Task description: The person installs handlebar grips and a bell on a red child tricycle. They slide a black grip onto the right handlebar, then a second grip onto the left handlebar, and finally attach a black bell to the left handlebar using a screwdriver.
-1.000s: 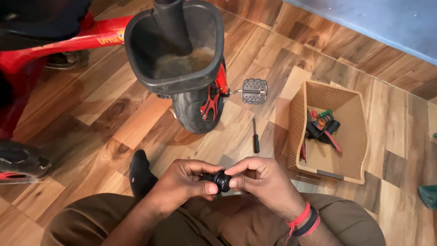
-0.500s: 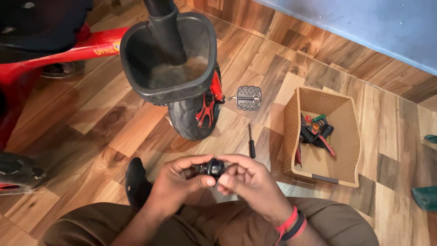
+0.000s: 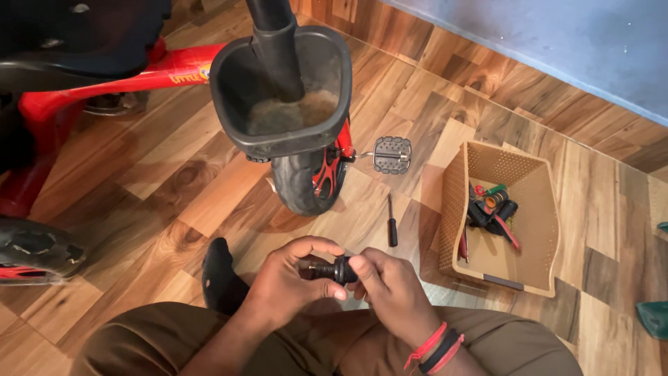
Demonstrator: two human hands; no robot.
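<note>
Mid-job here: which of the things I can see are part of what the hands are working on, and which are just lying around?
In hand:
small black part, held by left hand and right hand
red tricycle, directly ahead

Lying about:
screwdriver on the floor
tan basket of tools
green object at right edge

Glossy wood floor (image 3: 174, 174), perforated plastic basket (image 3: 536, 230)

tricycle (image 3: 278, 111) upper left | basket (image 3: 539, 275) right, tools (image 3: 490, 209) inside | screwdriver (image 3: 392, 221) between | hands lower centre
</note>
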